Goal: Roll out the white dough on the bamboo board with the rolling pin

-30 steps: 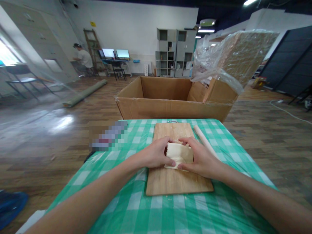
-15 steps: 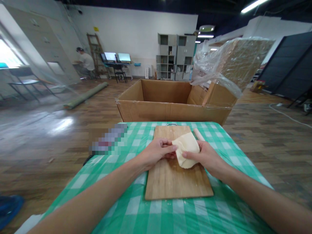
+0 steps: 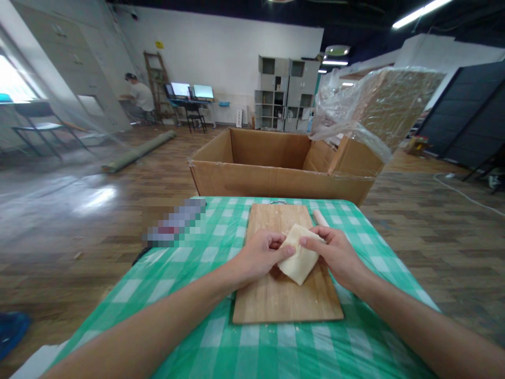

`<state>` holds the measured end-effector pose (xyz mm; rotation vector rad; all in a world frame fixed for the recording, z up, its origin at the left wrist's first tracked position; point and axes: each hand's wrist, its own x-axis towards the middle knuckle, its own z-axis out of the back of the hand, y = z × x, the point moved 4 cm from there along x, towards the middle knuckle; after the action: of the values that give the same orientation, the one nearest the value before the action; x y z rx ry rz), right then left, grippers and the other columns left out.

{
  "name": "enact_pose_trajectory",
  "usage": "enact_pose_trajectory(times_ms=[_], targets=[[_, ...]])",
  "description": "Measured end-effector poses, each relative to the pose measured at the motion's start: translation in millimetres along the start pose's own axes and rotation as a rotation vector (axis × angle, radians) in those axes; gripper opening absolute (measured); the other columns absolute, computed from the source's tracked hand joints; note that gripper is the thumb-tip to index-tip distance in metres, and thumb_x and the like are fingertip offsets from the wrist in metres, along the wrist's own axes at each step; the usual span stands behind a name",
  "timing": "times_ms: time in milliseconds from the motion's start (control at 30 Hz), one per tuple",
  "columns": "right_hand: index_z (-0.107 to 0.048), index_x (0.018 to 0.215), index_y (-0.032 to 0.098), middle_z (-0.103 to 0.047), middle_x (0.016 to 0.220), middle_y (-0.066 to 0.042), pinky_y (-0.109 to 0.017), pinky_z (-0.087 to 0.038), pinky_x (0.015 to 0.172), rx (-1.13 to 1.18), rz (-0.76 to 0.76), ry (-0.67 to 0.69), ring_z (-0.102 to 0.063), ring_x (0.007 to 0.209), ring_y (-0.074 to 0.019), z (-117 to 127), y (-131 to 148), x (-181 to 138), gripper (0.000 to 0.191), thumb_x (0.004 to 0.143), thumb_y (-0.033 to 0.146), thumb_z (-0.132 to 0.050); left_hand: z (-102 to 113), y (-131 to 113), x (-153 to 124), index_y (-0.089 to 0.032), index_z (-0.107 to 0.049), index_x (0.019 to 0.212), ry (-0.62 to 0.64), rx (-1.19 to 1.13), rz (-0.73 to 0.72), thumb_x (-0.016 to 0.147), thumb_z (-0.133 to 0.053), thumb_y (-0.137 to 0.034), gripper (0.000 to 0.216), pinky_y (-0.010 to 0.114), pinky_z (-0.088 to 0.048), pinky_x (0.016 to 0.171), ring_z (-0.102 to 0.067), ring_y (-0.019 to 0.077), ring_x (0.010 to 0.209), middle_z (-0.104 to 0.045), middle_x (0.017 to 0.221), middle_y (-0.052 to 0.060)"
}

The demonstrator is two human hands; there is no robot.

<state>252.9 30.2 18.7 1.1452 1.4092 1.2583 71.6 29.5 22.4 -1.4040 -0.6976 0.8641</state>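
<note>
A thin, pale cream piece of dough (image 3: 300,266) is held up over the wooden cutting board (image 3: 290,305). My left hand (image 3: 262,255) pinches its left edge, thumb on top and fingers curled behind. At the upper right edge, my right hand (image 3: 337,255) grips the same piece between thumb and fingers. One corner of the dough hangs down toward me. Beyond my right hand lies a light wooden stick, like a rolling pin (image 3: 320,218), partly hidden by that hand. Small crumbs dot the board.
A green-and-white checked cloth (image 3: 221,337) covers the table. A blurred-out item (image 3: 177,221) rests at its left edge. Just past the far edge stands a large open cardboard box (image 3: 276,180), with plastic-wrapped packaging (image 3: 394,105) at its right. Far back left, a person (image 3: 140,97) sits.
The dough has been turned in my hands and sits slightly lower, its corner now pointing toward me. My right fingers have shifted to its upper edge; my left thumb lies further over it.
</note>
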Motion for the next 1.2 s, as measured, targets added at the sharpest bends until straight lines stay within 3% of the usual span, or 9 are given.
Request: enact_pose_trajectory(times_ms=[100, 233, 367, 467, 667, 800, 900, 1067, 1200], targets=[[-0.074, 0.093, 0.019, -0.074, 0.083, -0.003, -0.026, -0.045, 0.059, -0.128, -0.002, 0.110, -0.064, 0.071, -0.0180, -0.7, 4.6, 0.3, 0.038, 0.070, 0.044, -0.091, -0.8, -4.7, -2.4, -0.013, -0.073, 0.085, 0.055, 0.059, -0.033, 0.084, -0.075, -0.048, 0.035, 0.022, -0.038, 0.057, -0.056, 0.0124, 0.067, -0.068, 0.079, 0.003], [-0.077, 0.084, 0.016, -0.073, 0.078, -0.004, -0.025, -0.041, 0.053, -0.352, -0.019, 0.221, -0.062, 0.066, -0.0178, -0.9, 6.8, -1.4, 0.037, 0.068, 0.045, -0.092, -0.5, -6.1, -4.0, -0.013, -0.074, 0.082, 0.039, 0.093, 0.005, 0.081, -0.077, -0.048, 0.035, 0.022, -0.032, 0.053, -0.052, 0.0110, 0.061, -0.066, 0.073, 0.002], [-0.078, 0.092, 0.016, -0.077, 0.088, -0.006, -0.027, -0.048, 0.058, -0.189, -0.041, 0.171, -0.066, 0.070, -0.0189, -0.1, 2.6, -2.0, 0.040, 0.070, 0.046, -0.091, -0.8, -2.5, -3.4, -0.015, -0.075, 0.094, -0.026, -0.059, 0.058, 0.079, -0.077, -0.045, 0.033, 0.022, -0.039, 0.057, -0.060, 0.0140, 0.068, -0.072, 0.083, 0.004], [-0.076, 0.093, 0.016, -0.077, 0.088, -0.006, -0.027, -0.051, 0.062, -0.094, -0.021, 0.131, -0.067, 0.073, -0.0189, -2.2, -2.4, -1.3, 0.041, 0.069, 0.045, -0.091, -1.9, -2.4, -3.4, -0.016, -0.075, 0.099, -0.026, -0.016, 0.030, 0.081, -0.076, -0.049, 0.038, 0.023, -0.042, 0.059, -0.062, 0.0160, 0.073, -0.074, 0.089, 0.005], [-0.073, 0.102, 0.017, -0.075, 0.095, -0.006, -0.029, -0.052, 0.070, -0.018, -0.065, 0.259, -0.067, 0.081, -0.0198, -9.4, -11.1, -1.2, 0.040, 0.079, 0.049, -0.083, 0.4, -3.6, -5.2, -0.015, -0.075, 0.092, -0.002, 0.038, -0.028, 0.083, -0.075, -0.052, 0.039, 0.024, -0.042, 0.060, -0.059, 0.0150, 0.070, -0.073, 0.086, 0.005], [-0.072, 0.094, 0.018, -0.071, 0.084, -0.004, -0.026, -0.047, 0.059, -0.221, -0.043, 0.273, -0.064, 0.073, -0.0185, -7.3, -9.2, -3.1, 0.040, 0.082, 0.055, -0.079, 3.1, -1.5, -5.7, -0.015, -0.070, 0.075, 0.000, 0.164, -0.042, 0.082, -0.075, -0.055, 0.042, 0.023, -0.030, 0.050, -0.046, 0.0107, 0.057, -0.061, 0.066, -0.001], [-0.066, 0.080, 0.019, -0.061, 0.069, 0.001, -0.024, -0.036, 0.048, -0.375, 0.031, 0.229, -0.053, 0.059, -0.0139, -5.3, -5.1, -3.8, 0.039, 0.082, 0.055, -0.079, 4.0, 0.7, -5.5, -0.015, -0.072, 0.074, 0.007, 0.237, -0.047, 0.084, -0.071, -0.058, 0.044, 0.024, -0.026, 0.049, -0.044, 0.0107, 0.055, -0.059, 0.064, -0.001], [-0.057, 0.073, 0.020, -0.051, 0.066, 0.004, -0.023, -0.031, 0.047, -0.382, 0.156, 0.188, -0.046, 0.059, -0.0117, -5.7, 2.7, -3.8, 0.039, 0.084, 0.051, -0.078, 2.4, 0.1, -2.8, -0.016, -0.074, 0.088, 0.050, 0.133, -0.024, 0.085, -0.071, -0.053, 0.037, 0.023, -0.034, 0.052, -0.050, 0.0121, 0.061, -0.063, 0.071, -0.001], [-0.054, 0.074, 0.020, -0.048, 0.067, 0.004, -0.024, -0.030, 0.049, -0.389, 0.162, 0.208, -0.044, 0.060, -0.0118, -8.4, 5.4, -6.4, 0.041, 0.086, 0.053, -0.075, 3.4, -7.5, -2.5, -0.018, -0.075, 0.094, -0.093, 0.257, -0.106, 0.095, -0.059, -0.051, 0.037, 0.025, -0.041, 0.060, -0.059, 0.0161, 0.072, -0.070, 0.080, 0.003]])
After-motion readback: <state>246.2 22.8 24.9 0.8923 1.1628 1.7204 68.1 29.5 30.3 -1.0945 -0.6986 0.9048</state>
